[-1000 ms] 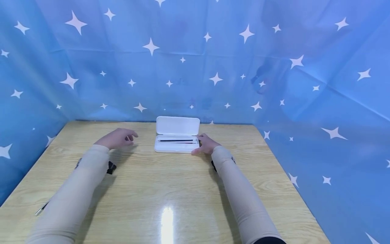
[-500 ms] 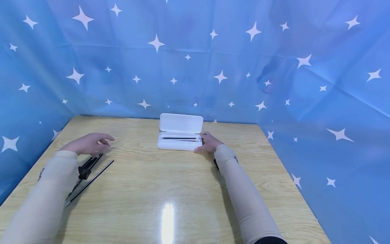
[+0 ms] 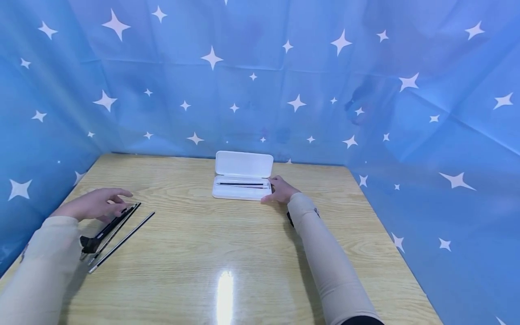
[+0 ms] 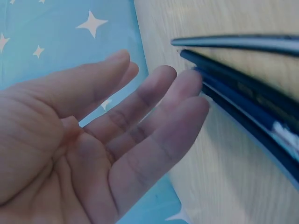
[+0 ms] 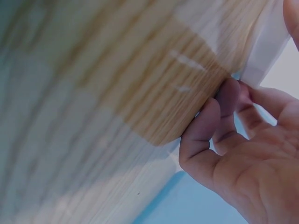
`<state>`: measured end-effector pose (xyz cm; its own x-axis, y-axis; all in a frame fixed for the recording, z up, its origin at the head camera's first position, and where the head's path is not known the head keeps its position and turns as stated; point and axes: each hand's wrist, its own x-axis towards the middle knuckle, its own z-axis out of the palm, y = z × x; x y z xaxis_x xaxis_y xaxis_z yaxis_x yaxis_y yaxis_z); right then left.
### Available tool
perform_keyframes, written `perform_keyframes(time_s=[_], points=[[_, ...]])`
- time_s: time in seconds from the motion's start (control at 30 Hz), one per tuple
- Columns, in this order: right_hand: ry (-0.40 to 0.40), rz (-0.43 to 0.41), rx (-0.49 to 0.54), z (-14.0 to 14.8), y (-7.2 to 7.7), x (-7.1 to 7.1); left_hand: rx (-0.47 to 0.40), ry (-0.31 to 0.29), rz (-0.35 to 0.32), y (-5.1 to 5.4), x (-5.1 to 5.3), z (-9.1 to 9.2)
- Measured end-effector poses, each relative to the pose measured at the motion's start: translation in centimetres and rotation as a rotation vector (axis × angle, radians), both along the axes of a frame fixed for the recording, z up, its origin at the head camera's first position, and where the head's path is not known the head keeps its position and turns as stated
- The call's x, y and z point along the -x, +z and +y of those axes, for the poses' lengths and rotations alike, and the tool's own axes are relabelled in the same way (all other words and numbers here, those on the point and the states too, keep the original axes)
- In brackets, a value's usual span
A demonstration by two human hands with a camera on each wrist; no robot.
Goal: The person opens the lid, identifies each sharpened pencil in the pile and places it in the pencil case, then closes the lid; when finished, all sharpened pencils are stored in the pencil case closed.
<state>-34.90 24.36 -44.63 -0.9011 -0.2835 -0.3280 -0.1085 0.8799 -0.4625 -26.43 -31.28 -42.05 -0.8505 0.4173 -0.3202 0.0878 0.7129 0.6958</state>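
A white case (image 3: pixel 242 193) stands with its lid raised at the table's back, a dark pencil (image 3: pixel 243 184) and a thinner stick lying inside. My right hand (image 3: pixel 280 190) holds the case's right end between thumb and fingers; the right wrist view shows the fingers (image 5: pixel 201 121) bent against the tabletop beside the white edge (image 5: pixel 266 46). On the left, my left hand (image 3: pixel 94 205), fingers loosely bent and palm bare in the left wrist view, hovers at the far ends of several dark pencils (image 3: pixel 122 242). These pencils (image 4: pixel 243 42) lie just past its fingertips.
Wooden table (image 3: pixel 183 271) reaches back to a blue curtain (image 3: pixel 260 113) with white stars, which also runs along the left and right sides. A bright reflection shows on the front part of the tabletop.
My left hand has moved left and toward me, away from the case, and the pencils by it have come into view. The right hand has stayed at the case; the head view has shifted slightly.
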Motion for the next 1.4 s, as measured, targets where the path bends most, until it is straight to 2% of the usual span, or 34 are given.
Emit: perform_keyframes(time_s=[0.23, 0.5, 0.77, 0.93, 1.07, 1.2, 1.4], points=[[-0.008, -0.007, -0.025, 0.2, -0.5, 0.5, 0.011, 0.011, -0.008, -0.2, -0.7, -0.9], [-0.012, -0.002, -0.001, 0.3, -0.5, 0.6, -0.022, -0.004, -0.020, -0.6, -1.0, -0.6], [-0.009, -0.009, -0.006, 0.3, -0.5, 0.5, 0.007, -0.032, 0.089, -1.9, -1.2, 0.0], [-0.011, -0.007, 0.001, 0.3, -0.5, 0.4, 0.040, -0.030, 0.128, -2.4, -1.3, 0.4], [0.004, -0.004, 0.004, 0.3, -0.4, 0.3, 0.069, -0.034, 0.131, -2.4, -1.4, 0.5], [0.008, -0.003, 0.007, 0.3, -0.3, 0.2, 0.048, -0.033, 0.104, -2.3, -1.5, 0.5], [0.004, 0.000, 0.009, 0.3, -0.4, 0.3, 0.048, -0.052, 0.115, -2.4, -1.6, 0.6]])
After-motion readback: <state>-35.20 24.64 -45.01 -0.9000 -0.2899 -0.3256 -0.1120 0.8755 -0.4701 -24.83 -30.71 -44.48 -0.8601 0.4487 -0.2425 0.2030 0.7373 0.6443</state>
